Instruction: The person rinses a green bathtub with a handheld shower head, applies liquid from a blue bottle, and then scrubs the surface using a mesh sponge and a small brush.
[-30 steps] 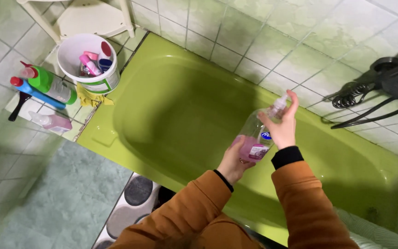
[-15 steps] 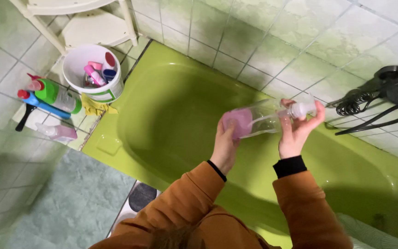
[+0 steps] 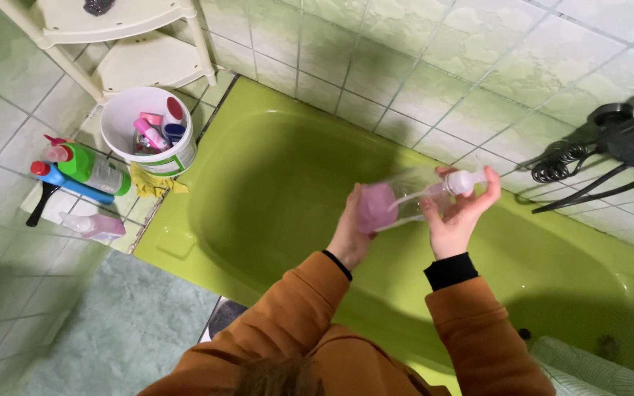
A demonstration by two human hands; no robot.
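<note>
Hovering over the green bathtub (image 3: 273, 191), a clear spray bottle (image 3: 405, 202) with pink liquid lies tipped sideways between both hands. The left hand (image 3: 352, 231) wraps its fingers around the pink base; the right hand (image 3: 455, 216) closes its fingers on the white nozzle end. A white bucket (image 3: 152, 132) of bottles stands at the tub's corner.

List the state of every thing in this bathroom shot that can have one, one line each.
Clear plastic spray bottle with pink liquid: held on its side, partly full.
Left hand: gripping the bottle's base.
Right hand: around the spray head.
Lime green bathtub: empty, dry as far as visible.
White plastic bucket: upright, holding bottles.
Green bottle with red cap: lying down, capped.
</note>
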